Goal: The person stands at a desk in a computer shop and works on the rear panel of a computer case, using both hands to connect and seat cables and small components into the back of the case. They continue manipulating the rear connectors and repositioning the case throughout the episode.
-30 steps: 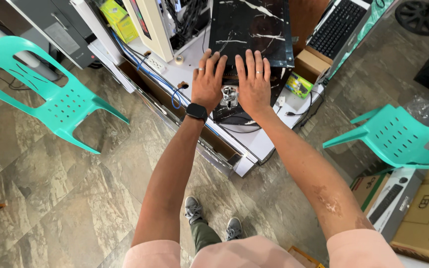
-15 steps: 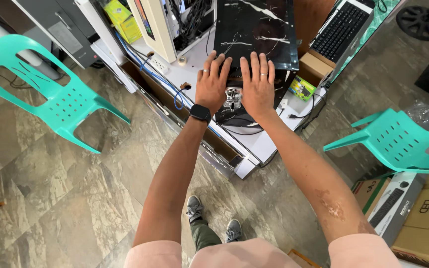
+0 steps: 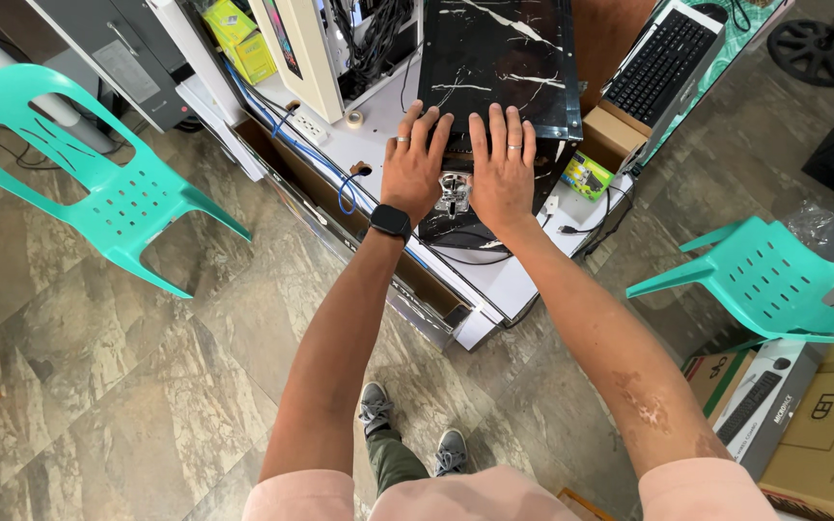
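My left hand (image 3: 411, 164) and my right hand (image 3: 502, 170) lie flat, fingers spread, side by side on the near edge of a black marble-patterned computer case (image 3: 499, 58). The case lies on a white desk (image 3: 509, 280). A small metal part (image 3: 455, 193) shows between the two hands. A dark smartwatch (image 3: 391, 222) is on my left wrist, and each hand wears a ring. Neither hand grips anything.
Two teal plastic chairs stand on the tiled floor, one at left (image 3: 98, 183) and one at right (image 3: 774, 280). A keyboard (image 3: 663, 63) in its box leans behind the desk. Cardboard boxes (image 3: 822, 434) sit at lower right. Blue cables (image 3: 282, 125) and a power strip (image 3: 306, 125) lie on the desk.
Both hands have stayed flat on the case's near edge. The view has shifted slightly, and the hands sit a little further onto the case than a second ago.
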The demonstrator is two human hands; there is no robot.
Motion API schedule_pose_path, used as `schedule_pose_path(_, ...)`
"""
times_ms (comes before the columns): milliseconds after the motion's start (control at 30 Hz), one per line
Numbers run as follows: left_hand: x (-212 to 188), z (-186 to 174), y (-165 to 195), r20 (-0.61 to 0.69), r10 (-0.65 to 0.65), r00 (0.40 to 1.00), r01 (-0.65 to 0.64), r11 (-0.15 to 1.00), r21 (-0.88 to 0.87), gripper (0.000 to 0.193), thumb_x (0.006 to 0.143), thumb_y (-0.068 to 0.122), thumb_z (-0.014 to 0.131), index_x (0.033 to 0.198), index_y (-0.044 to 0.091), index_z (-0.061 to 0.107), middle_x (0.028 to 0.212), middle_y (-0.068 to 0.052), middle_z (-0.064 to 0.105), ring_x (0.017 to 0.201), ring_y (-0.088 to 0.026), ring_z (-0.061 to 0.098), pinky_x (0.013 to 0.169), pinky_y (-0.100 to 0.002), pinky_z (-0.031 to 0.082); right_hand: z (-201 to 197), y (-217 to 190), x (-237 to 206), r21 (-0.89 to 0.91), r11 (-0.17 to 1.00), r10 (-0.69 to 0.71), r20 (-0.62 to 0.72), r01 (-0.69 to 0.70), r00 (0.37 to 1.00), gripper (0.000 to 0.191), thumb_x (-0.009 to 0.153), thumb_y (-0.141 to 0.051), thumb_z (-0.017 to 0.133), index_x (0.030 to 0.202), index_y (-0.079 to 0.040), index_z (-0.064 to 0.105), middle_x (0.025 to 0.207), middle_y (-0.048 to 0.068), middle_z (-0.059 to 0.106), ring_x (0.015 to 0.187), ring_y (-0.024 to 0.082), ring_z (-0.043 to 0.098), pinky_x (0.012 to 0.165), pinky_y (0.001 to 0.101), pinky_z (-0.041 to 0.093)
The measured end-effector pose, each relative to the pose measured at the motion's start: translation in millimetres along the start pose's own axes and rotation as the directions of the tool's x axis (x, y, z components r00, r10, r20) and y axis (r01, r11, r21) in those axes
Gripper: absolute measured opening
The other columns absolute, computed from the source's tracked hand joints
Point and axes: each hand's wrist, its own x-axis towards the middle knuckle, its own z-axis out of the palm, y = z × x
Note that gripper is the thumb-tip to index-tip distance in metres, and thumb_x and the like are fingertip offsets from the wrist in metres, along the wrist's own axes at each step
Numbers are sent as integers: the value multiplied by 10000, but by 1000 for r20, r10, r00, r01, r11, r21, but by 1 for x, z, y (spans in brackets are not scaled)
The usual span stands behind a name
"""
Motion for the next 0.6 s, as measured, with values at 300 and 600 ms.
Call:
schedule_pose_path(300,1,-1,1,7,-4,1000,4,1000,-2,767,784,-18,686,1493,148,445,1511,-88,446,1511,-319,296,1042,-498,443,0,0,0,-17,1000,9,22,-9,1000,973,757,-217,886,1565,-47,370,1597,218,355,1504,421,279,1246,552,181)
schedule_pose_path(600,-2,0,0,-7,7,1000,-7,1000,6,759,797,-17,682,1498,150,443,1518,-88,442,1515,-317,290,1044,-504,449,-1,-1,-1,-21,1000,4,13,-3,1000,977,750,-202,885,1567,-46,373,1604,222,348,1508,418,280,1251,550,181)
